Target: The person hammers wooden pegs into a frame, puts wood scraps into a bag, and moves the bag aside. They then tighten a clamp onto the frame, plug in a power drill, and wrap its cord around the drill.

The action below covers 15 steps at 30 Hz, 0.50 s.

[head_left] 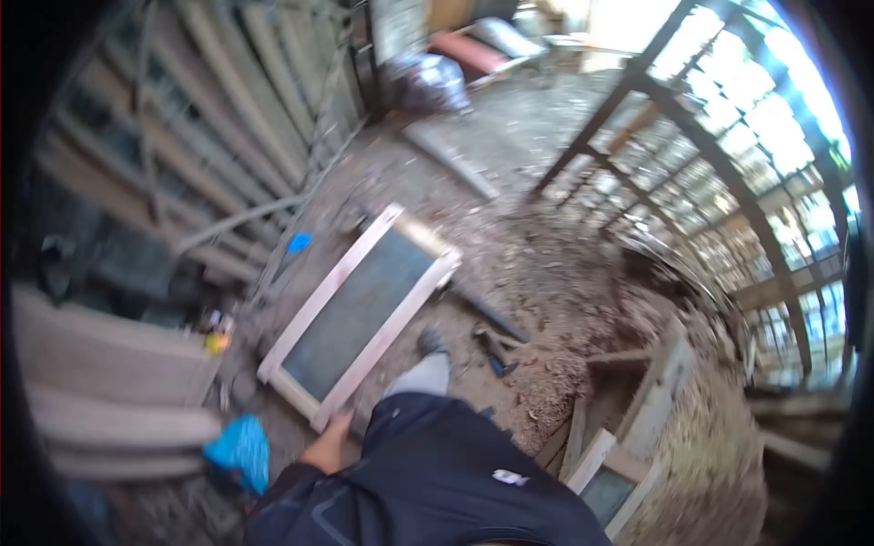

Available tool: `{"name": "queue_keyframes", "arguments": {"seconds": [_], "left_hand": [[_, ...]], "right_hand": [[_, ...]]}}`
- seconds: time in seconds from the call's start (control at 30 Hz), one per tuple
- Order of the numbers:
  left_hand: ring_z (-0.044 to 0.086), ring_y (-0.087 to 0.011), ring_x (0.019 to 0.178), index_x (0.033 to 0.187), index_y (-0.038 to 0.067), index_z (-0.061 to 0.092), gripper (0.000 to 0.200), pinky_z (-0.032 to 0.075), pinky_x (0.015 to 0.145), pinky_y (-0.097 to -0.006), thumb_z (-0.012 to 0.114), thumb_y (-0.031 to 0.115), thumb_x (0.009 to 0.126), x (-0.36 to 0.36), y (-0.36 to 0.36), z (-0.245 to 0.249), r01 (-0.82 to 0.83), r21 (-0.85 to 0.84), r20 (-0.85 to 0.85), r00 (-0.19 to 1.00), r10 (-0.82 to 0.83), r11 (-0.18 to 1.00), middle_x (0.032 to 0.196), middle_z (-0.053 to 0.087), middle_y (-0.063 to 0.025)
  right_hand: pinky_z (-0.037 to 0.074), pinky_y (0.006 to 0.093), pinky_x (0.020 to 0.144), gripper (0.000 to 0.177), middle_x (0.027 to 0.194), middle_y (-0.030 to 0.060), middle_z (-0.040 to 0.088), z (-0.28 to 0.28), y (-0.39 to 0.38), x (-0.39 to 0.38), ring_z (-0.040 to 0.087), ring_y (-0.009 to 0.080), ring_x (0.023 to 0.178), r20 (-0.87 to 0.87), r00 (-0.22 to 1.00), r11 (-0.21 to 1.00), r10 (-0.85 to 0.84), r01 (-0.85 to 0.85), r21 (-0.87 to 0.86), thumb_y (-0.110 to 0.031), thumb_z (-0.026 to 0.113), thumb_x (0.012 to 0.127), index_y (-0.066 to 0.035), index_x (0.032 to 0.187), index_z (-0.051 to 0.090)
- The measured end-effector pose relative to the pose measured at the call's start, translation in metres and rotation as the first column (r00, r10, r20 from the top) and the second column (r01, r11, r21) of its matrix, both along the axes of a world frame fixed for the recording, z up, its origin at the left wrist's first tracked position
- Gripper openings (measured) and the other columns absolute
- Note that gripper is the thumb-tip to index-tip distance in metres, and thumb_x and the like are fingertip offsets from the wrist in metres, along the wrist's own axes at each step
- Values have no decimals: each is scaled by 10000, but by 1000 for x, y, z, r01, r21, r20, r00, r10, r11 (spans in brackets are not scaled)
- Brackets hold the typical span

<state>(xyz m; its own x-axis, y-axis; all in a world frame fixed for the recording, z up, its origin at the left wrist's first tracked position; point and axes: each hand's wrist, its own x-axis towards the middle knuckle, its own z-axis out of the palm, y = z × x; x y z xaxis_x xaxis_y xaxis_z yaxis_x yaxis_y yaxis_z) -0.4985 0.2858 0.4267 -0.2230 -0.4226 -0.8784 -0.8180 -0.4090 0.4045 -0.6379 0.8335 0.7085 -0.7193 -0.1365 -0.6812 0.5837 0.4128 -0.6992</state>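
A rectangular wooden frame with a dark grey-green panel (357,308) lies tilted ahead of me, its pale rails around the panel. My left hand (330,442) is at the frame's near corner and appears to grip it. Part of its fingers is hidden by the wood and blurred. My right hand is out of sight. My foot (433,344) is on the ground just right of the frame. Beyond the foot, a dark bar (490,315) sticks out from under the frame's far right side. A tool with a blue-tipped handle (498,358) lies near it.
Wood shavings (542,400) cover the ground at right, near a wooden box-like piece (651,391) and a smaller framed panel (608,491). Boards lean at upper left. A blue plastic bag (240,452) lies at left by stacked planks (118,419). A lattice screen (701,191) stands at right.
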Motion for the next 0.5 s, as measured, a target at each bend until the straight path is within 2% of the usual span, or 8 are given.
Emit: {"name": "queue_keyframes", "arguments": {"seconds": [0.07, 0.1, 0.13, 0.2, 0.23, 0.3, 0.43, 0.5], "left_hand": [[595, -260, 1063, 1325, 21, 554, 546, 482, 913, -408, 673, 344, 901, -59, -2, -21, 79, -242, -53, 994, -94, 967, 1201, 636, -118], [558, -241, 1182, 1415, 56, 476, 559, 473, 949, -394, 606, 352, 959, -104, 3, 9, 119, -168, 26, 993, -117, 978, 1278, 599, -103], [619, -168, 944, 1311, 92, 569, 470, 516, 736, -338, 657, 354, 932, -148, 1, 34, 76, -64, -84, 993, -81, 995, 1071, 653, -61], [510, -52, 625, 1285, 111, 566, 413, 371, 504, -208, 668, 304, 935, -222, -1, 31, 17, -111, -301, 952, -49, 994, 805, 574, 42], [537, -66, 683, 1313, 104, 544, 436, 414, 558, -223, 659, 300, 941, -255, -2, 43, -1, -117, -348, 937, -40, 993, 870, 602, 19], [581, -100, 830, 1358, 86, 510, 485, 477, 706, -259, 646, 307, 948, -304, 2, 56, -53, -132, -447, 895, -11, 990, 1036, 634, -31], [581, -162, 1091, 1400, 64, 475, 551, 466, 950, -329, 632, 343, 952, -360, 4, 83, -171, -44, -465, 875, 132, 984, 1305, 586, -91], [577, -183, 1139, 1410, 90, 469, 572, 447, 975, -351, 634, 379, 945, -368, 11, 72, -320, -25, -468, 841, 272, 947, 1296, 597, -73]], "right_hand": [[514, 338, 861, 467, 1111, 110, 694, -9, -5, -47, 650, 198, 1003, -25, 998, 998, 57, -57, 0, -339, 707, 845, -44, 1199, 628], [514, 337, 859, 454, 1107, 108, 695, -13, -4, -70, 651, 196, 1000, -22, 997, 997, 80, -80, 3, -322, 712, 843, -45, 1193, 629], [515, 336, 857, 441, 1103, 107, 697, -12, -1, -95, 652, 194, 997, -10, 996, 996, 91, -91, -5, -305, 717, 842, -46, 1187, 630], [519, 319, 817, 294, 1017, 100, 713, -17, 3, -145, 662, 169, 957, 46, 995, 996, 88, -88, 0, -149, 695, 855, -32, 1119, 640], [519, 319, 817, 294, 1017, 100, 713, -15, 3, -176, 662, 169, 957, 57, 992, 994, 112, -112, 2, -149, 695, 855, -32, 1119, 640], [522, 319, 791, 298, 980, 121, 710, -12, 5, -232, 671, 167, 929, -29, 900, 869, 435, -411, 275, -133, 670, 881, -9, 1147, 617], [517, 313, 784, 308, 947, 115, 705, 4, -12, -343, 653, 148, 852, 20, 827, 768, 562, -530, 359, -123, 660, 889, -5, 1170, 619], [518, 309, 783, 316, 975, 112, 710, 13, -28, -403, 657, 154, 862, 72, 827, 750, 557, -539, 384, -121, 664, 883, -11, 1176, 629]]}}
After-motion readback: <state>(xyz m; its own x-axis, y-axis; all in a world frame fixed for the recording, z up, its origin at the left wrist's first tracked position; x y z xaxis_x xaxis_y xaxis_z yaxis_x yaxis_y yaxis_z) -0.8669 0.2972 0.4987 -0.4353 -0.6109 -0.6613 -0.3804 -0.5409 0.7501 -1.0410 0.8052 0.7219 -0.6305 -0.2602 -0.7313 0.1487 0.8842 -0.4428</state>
